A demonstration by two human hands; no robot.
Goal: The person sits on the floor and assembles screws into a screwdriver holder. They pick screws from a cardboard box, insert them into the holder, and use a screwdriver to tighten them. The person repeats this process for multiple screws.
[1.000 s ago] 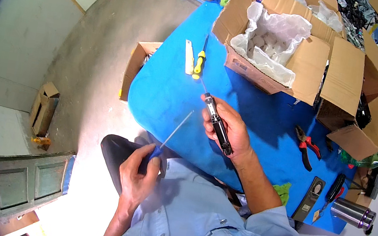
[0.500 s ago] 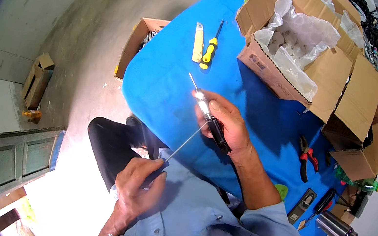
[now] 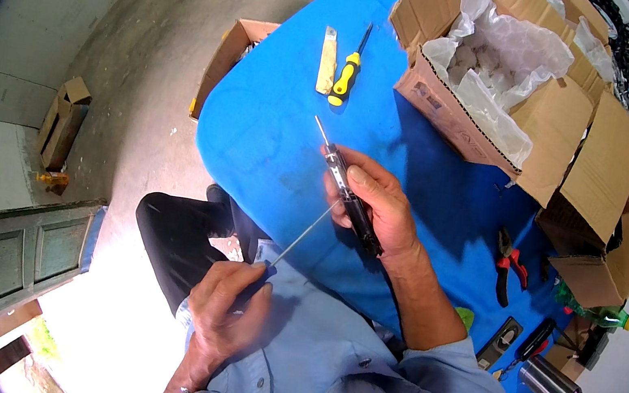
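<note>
My right hand (image 3: pixel 384 212) is closed around a slim black cylindrical part (image 3: pixel 359 224) with a shiny metal section and a thin metal rod sticking out of its far end. It is held tilted, above the blue-covered table. Lower and to the left, my left hand (image 3: pixel 226 298) grips a thin-shafted screwdriver (image 3: pixel 303 235); a bit of its blue handle shows between thumb and fingers. The shaft slants up to the side of the black part near my right fingertips. Whether its tip touches or enters the part is hidden.
Beyond my hands, a yellow-and-black screwdriver (image 3: pixel 345 78) lies beside a yellowish box cutter (image 3: pixel 328 61). An open carton (image 3: pixel 457 124) with plastic lining stands at the back right. Red-handled pliers (image 3: pixel 510 269), a green bottle (image 3: pixel 600 314) and a steel flask (image 3: pixel 554 388) are at the right.
The bright glint on the black part's metal section has gone. Both hands keep their grips in nearly the same place, and the whole view has shifted slightly.
</note>
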